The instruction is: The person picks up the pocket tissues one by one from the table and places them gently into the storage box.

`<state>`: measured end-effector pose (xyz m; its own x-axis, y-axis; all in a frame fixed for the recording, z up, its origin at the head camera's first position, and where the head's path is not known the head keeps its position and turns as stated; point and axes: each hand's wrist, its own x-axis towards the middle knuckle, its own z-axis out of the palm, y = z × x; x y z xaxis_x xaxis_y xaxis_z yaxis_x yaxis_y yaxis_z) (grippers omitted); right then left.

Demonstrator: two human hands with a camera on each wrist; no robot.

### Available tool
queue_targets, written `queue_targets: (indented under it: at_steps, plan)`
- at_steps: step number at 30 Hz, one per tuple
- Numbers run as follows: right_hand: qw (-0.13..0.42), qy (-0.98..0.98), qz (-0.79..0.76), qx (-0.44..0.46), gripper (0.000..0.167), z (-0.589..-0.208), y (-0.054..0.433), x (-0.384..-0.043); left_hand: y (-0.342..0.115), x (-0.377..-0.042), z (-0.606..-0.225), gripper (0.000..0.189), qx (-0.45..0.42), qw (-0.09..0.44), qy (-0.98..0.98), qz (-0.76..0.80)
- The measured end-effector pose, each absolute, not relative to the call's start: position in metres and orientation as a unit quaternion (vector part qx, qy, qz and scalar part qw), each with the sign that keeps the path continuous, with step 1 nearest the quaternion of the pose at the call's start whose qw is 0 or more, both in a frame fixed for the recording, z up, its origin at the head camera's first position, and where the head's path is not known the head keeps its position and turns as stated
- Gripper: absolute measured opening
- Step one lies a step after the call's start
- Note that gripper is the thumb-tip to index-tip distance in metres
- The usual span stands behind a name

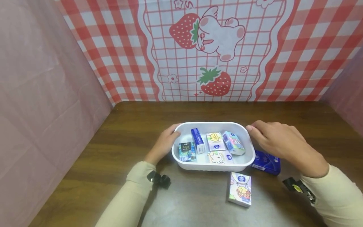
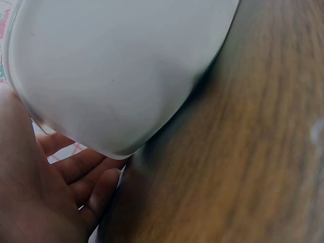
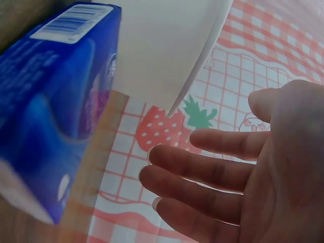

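A white plastic basin (image 1: 210, 167) with rounded corners holds several tissue packs, among them a dark teal pack (image 1: 187, 152), a slim blue pack (image 1: 197, 140) and a yellow cartoon pack (image 1: 215, 142). At its left end my left hand (image 1: 165, 138) grips the basin, thumb at the rim and fingers against the outer wall and lower edge (image 2: 116, 149). Beside the opposite end is my right hand (image 1: 279, 140), its spread fingers (image 3: 202, 187) holding nothing. A dark blue tissue pack (image 1: 266, 162) lies below that hand, close to the basin.
In front of the basin, a cartoon-printed tissue pack (image 1: 240, 189) lies on the brown wooden table (image 1: 119, 151). A red-and-white checked cloth (image 1: 215, 50) hangs behind the table, and a pink curtain (image 1: 48, 94) is at the left.
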<state>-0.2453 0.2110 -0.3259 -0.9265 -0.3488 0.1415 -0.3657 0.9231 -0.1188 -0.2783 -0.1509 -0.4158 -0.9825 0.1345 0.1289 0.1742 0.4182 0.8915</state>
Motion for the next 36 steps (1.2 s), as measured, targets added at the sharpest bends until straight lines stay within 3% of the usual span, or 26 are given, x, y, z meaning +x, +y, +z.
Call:
queue_targets:
  at_steps: [10, 22, 31, 36]
  plan:
    - [0.04, -0.975, 0.06, 0.212, 0.05, -0.33, 0.222, -0.237, -0.152, -0.279, -0.415, 0.041, -0.09, 0.024, -0.84, -0.535]
    - [-0.074, -0.963, 0.089, 0.244, 0.06, -0.334, 0.227, -0.233, -0.15, -0.279, -0.416, 0.041, -0.094, 0.02, -0.841, -0.532]
    - [-0.102, -0.965, 0.075, 0.23, 0.074, -0.336, 0.225, -0.235, -0.15, -0.278, -0.416, 0.041, -0.091, 0.021, -0.84, -0.534]
    - [-0.109, -0.963, 0.084, 0.232, 0.069, -0.335, 0.228, -0.235, -0.15, -0.278, -0.415, 0.041, -0.091, 0.018, -0.839, -0.536]
